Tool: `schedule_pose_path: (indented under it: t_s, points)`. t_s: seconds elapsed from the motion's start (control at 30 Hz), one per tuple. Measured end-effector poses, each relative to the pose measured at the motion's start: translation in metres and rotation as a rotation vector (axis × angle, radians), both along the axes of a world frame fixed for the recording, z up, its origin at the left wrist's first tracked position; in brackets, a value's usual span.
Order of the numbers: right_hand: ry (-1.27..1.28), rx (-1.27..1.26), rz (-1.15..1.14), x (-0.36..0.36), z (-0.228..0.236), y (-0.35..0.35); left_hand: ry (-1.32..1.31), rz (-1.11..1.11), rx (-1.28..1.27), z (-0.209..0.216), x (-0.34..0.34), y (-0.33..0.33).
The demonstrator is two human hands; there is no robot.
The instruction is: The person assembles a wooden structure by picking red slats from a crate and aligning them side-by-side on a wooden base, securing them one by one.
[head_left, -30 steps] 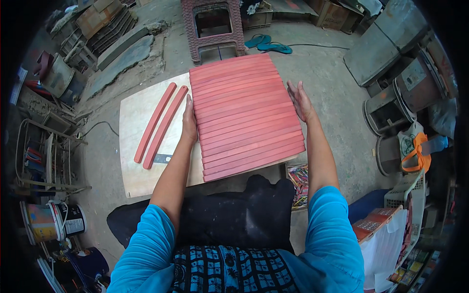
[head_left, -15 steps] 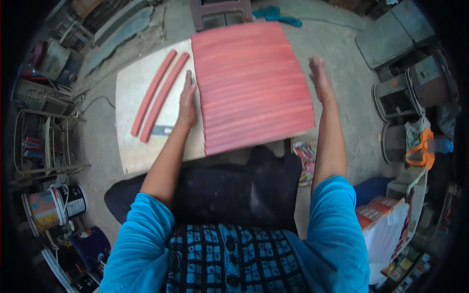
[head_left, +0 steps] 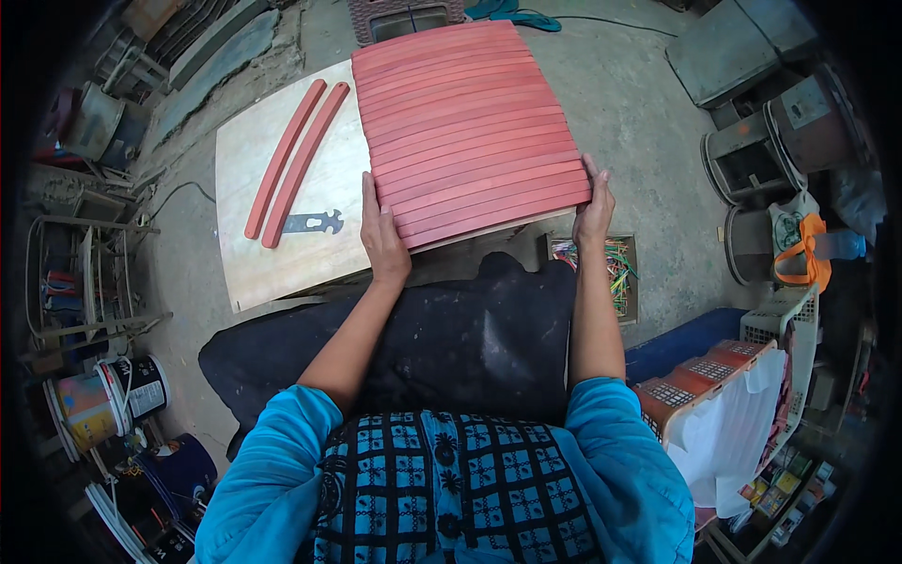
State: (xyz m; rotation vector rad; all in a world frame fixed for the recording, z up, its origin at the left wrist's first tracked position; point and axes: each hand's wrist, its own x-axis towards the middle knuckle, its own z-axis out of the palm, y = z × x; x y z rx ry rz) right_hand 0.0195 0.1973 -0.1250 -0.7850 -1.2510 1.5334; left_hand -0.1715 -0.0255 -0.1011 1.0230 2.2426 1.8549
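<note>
Now both hands have come to the near corners of the red slats (head_left: 470,122), the left hand (head_left: 385,240) at their left ends and the right hand (head_left: 594,211) at their right. Half a second ago the right hand was off in the air, well apart from the slats, while the left hand lay along their left edge, further up; both have since come down toward the body, and the right has closed that gap. The hands face each other across the block's full width, fingers straight rather than curled round any one slat, and both seem to touch the slat ends.

For the work, this appears to leave the nearest rows bounded on both sides, while the far rows lie free of either hand. The slats sit side by side in a close sheet on the right part of the pale tabletop (head_left: 249,274), their left ends in a nearly even line. How hard the hands press, I cannot tell.

Two loose slats (head_left: 308,162) lie slantwise to the left, unchanged in place. The metal tool (head_left: 315,223) beside them, partly hidden by the left forearm earlier, now shows its notched end.
</note>
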Motion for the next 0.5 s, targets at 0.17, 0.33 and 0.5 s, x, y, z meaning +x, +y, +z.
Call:
schedule_pose_path:
  t_s: [0.17,0.33,0.5]
  points:
    - [-0.072,0.043,-0.089,-0.006,0.002,-0.003,0.058,0.037,-0.042,-0.002,-0.002,0.002]
    - [-0.117,0.111,-0.152,-0.007,-0.009,-0.001,0.108,0.054,-0.037,-0.004,-0.002,0.003]
    - [-0.227,0.112,-0.178,-0.007,0.000,-0.004,0.110,0.027,-0.053,-0.003,-0.004,0.000]
